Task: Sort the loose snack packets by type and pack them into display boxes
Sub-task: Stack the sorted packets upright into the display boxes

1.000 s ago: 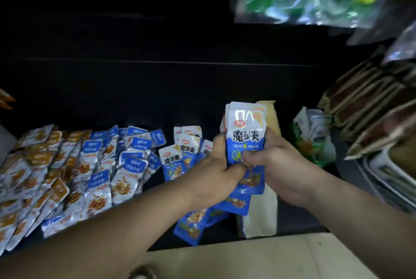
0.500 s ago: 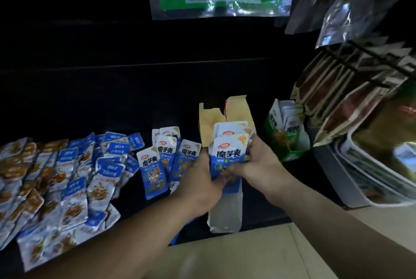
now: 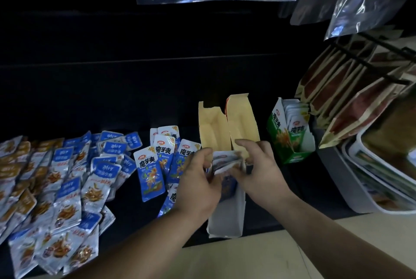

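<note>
The left hand [image 3: 198, 185] and right hand [image 3: 258, 170] pinch the packet stack [image 3: 226, 160] by its edges at the box [image 3: 227, 222] mouth; probably light, floppy, slippery.

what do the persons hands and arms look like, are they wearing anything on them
Both are bare. The left hand and right hand have no gloves, and no rings show in the dim light. The left forearm and right forearm are uncovered down to the picture's edge, with no sleeve, watch or wristband in view.
</note>
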A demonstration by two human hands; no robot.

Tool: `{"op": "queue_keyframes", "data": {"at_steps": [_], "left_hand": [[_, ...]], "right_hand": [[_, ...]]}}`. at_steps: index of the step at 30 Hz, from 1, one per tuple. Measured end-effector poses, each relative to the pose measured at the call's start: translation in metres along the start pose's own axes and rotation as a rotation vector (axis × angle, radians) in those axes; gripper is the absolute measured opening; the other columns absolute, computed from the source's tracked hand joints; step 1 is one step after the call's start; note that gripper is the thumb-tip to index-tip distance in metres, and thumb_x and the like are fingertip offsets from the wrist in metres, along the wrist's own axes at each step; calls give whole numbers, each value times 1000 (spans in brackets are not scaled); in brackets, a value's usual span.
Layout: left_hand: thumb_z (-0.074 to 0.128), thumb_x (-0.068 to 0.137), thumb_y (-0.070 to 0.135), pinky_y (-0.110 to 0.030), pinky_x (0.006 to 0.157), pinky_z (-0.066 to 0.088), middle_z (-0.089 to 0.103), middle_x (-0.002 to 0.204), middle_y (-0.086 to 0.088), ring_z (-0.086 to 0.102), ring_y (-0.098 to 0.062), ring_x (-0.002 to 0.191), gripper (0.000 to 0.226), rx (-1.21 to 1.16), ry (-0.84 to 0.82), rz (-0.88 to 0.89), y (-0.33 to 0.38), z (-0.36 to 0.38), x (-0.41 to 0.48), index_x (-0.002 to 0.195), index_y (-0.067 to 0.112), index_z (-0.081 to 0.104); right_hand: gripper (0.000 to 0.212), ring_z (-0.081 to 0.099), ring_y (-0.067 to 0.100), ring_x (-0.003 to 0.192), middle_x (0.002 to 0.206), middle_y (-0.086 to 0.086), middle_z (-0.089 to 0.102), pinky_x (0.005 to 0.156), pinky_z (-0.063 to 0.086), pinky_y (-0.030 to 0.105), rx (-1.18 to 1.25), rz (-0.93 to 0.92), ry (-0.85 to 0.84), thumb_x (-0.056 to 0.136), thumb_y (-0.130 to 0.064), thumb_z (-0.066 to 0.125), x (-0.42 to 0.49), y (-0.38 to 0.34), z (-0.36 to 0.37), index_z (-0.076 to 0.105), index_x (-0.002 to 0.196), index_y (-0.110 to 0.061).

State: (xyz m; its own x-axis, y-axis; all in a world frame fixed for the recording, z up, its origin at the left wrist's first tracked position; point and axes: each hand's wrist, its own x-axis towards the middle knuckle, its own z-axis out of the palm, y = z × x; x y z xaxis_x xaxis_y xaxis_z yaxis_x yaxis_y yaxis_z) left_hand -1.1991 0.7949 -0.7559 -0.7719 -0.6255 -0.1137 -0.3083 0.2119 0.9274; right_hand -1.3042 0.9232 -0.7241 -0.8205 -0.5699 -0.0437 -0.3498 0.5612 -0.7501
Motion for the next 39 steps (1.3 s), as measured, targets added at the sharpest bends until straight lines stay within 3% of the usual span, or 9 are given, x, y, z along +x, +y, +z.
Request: {"op": "queue_keyframes", "data": {"at_steps": [7, 13, 17, 23, 26, 32, 34, 36, 39], "left_hand": [[77, 91, 24, -34, 74, 59, 58, 104, 14, 63, -8, 80, 42, 82, 49, -62, -16, -9, 1, 117, 44, 52], [73, 92, 33, -37, 73, 58, 68, 90, 9, 66, -9, 81, 11, 122, 59, -78, -14, 4, 6, 99, 31, 65], [75, 91, 41, -28, 57, 42, 62, 73, 9, 58, -6, 66, 26, 132, 96, -146, -10, 12, 7, 81, 26, 56], [78, 90, 27, -15, 65, 50, 69, 84, 11, 65, -3, 77, 17, 2, 15, -205, -18, 4, -6, 89, 29, 62], [79, 91, 24, -4, 63, 46, 66, 89, 17, 64, 12, 77, 23, -23, -62, -229, -22, -10, -19, 94, 36, 59], [73, 93, 38, -10, 69, 50, 69, 94, 15, 64, 2, 82, 9, 16, -145, -232, -27, -23, -35, 97, 35, 65], [68, 96, 42, -17, 76, 50, 69, 97, 13, 65, -3, 88, 14, 47, -173, -230, -31, -29, -38, 105, 31, 69], [65, 98, 40, -23, 82, 53, 70, 97, 13, 65, -5, 89, 13, 108, -187, -257, -38, -40, -43, 104, 30, 70], [63, 94, 34, -36, 83, 57, 70, 97, 7, 67, -13, 89, 9, 387, -200, -242, -59, -63, -47, 95, 26, 66]], "right_hand": [[64, 54, 10, 125, 133, -18, 50, 103, 51, 36, 53, 30, -62, 89, -30, 78, -4, 7, 9, 49, 145, -42], [49, 67, 5, 103, 113, -13, 68, 86, 60, 35, 113, 89, -92, 85, -30, 81, -3, 14, 13, 55, 124, -45], [56, 64, 11, 104, 117, -11, 64, 83, 59, 37, 57, 78, -37, 82, -39, 81, -2, 14, 18, 48, 126, -45], [57, 60, 22, 105, 121, -5, 54, 82, 56, 41, -153, 84, -18, 87, -37, 77, 1, 14, 18, 47, 135, -32], [64, 60, 25, 112, 133, -2, 55, 84, 54, 40, -204, 81, -2, 87, -39, 77, 1, 13, 16, 44, 141, -31], [88, 48, 25, 132, 145, 0, 45, 98, 51, 45, -300, 20, 37, 83, -44, 80, -9, 1, 4, 33, 155, -27], [81, 46, 31, 133, 141, 6, 50, 107, 45, 52, -414, -114, 161, 82, -41, 80, -14, -8, -3, 43, 150, -19], [60, 49, 30, 129, 135, 5, 55, 106, 47, 52, -367, -281, 243, 84, -31, 79, -21, -25, -6, 58, 137, -16], [20, 64, 12, 104, 109, -17, 66, 83, 58, 41, -133, -278, 56, 89, -33, 70, -40, -67, 13, 70, 108, -32]]}}
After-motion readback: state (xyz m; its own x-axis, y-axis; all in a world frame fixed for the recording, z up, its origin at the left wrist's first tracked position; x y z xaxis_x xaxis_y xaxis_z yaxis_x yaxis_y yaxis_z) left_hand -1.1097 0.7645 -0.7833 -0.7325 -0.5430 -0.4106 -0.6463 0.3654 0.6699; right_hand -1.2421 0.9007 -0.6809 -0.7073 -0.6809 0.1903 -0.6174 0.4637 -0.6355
